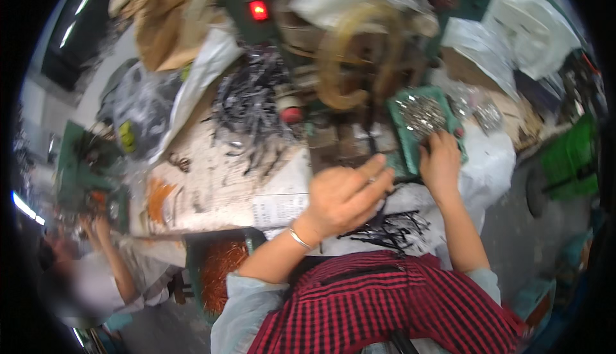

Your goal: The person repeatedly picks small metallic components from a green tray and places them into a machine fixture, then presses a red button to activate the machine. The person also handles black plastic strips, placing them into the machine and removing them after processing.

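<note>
My left hand [350,195] is closed in front of the machine [333,139], thumb and fingers drawn together. What they hold is too blurred to make out; a thin dark strip shows close by. My right hand [441,163] reaches into the near part of a green tray [403,137], its thumb apart from the bent fingers. The fingertips touch or hover at the small shiny metal pieces [420,113] heaped there. Below my hands, several black strips [401,229] lie on a white sheet over my lap.
A pile of dark strips [253,100] covers the bench left of the machine, near a red button [290,115]. A yellowish hose [337,52] loops over the machine. A bin of copper-coloured pieces [221,270] stands below the bench edge. At far left another person [102,270] works; a green bin [571,164] is right.
</note>
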The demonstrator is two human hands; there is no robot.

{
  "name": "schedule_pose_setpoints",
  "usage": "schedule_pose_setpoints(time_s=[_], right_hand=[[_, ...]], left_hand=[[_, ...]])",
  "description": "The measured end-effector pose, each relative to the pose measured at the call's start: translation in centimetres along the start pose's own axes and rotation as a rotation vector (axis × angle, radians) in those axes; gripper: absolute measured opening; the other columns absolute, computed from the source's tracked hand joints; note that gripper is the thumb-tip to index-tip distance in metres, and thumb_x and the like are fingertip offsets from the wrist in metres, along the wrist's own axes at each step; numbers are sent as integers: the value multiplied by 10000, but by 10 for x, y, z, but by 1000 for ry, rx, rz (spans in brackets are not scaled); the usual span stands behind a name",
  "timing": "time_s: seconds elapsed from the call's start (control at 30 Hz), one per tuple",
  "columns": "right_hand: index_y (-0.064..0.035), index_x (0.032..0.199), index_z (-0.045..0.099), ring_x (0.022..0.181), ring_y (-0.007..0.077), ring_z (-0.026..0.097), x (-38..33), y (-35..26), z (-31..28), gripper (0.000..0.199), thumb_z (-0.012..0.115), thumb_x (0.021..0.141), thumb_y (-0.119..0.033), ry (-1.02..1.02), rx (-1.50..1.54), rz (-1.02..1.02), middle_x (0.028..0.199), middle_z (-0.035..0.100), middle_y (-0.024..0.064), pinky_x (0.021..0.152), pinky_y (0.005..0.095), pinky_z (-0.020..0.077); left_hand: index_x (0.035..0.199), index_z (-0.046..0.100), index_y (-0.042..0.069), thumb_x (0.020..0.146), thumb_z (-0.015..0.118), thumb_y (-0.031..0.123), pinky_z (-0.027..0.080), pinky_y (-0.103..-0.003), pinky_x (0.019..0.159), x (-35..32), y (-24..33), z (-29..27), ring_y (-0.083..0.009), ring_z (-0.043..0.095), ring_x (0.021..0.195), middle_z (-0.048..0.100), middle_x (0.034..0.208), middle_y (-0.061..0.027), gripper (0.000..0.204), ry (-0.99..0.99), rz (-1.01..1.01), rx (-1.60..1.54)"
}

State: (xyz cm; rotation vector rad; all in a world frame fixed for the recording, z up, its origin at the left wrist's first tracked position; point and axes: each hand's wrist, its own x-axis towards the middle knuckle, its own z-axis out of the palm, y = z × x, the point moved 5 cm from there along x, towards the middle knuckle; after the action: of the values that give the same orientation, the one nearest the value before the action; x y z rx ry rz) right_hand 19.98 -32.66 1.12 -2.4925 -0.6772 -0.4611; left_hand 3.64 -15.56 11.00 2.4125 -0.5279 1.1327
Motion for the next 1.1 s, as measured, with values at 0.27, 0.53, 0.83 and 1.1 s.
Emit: schedule_pose_setpoints(time_s=[0.27, 0.53, 0.83, 1.1], right_hand=[[-5, 1199, 670, 977, 317, 698, 43, 83, -67, 277, 670, 945, -115, 464, 501, 240, 1065, 712, 174, 909, 386, 530], [-93, 1040, 791, 989, 359, 707, 104, 279, -172, 205, 655, 917, -183, 576, -308, 456, 1018, 751, 178, 876, 439, 538], [-9, 1078, 771, 880, 114, 696, -13, 161, -66, 182, 727, 906, -51, 239, 457, 504, 974, 774, 59, 816, 257, 528], [7, 1059, 744, 968, 146, 684, 52, -65, -69, 179, 727, 881, 4, 8, 785, -88, 1016, 748, 80, 891, 287, 525]], left_hand=[[1190, 707, -20, 991, 642, 69, 532, -342, 893, -126, -74, -126, -247, 674, 1000, 724, 1149, -146, 227, 144, -585, 681], [1115, 743, 12, 902, 759, 196, 531, -460, 874, -154, -257, -102, -381, 659, 980, 709, 1067, -190, 282, -243, -787, 828], [873, 771, 72, 817, 739, 206, 551, -475, 763, -153, -249, -84, -370, 704, 856, 749, 909, -162, 148, -339, -997, 771], [955, 766, 70, 841, 765, 234, 548, -440, 699, -163, -252, -97, -357, 706, 767, 739, 824, -160, 200, -305, -1026, 635]])
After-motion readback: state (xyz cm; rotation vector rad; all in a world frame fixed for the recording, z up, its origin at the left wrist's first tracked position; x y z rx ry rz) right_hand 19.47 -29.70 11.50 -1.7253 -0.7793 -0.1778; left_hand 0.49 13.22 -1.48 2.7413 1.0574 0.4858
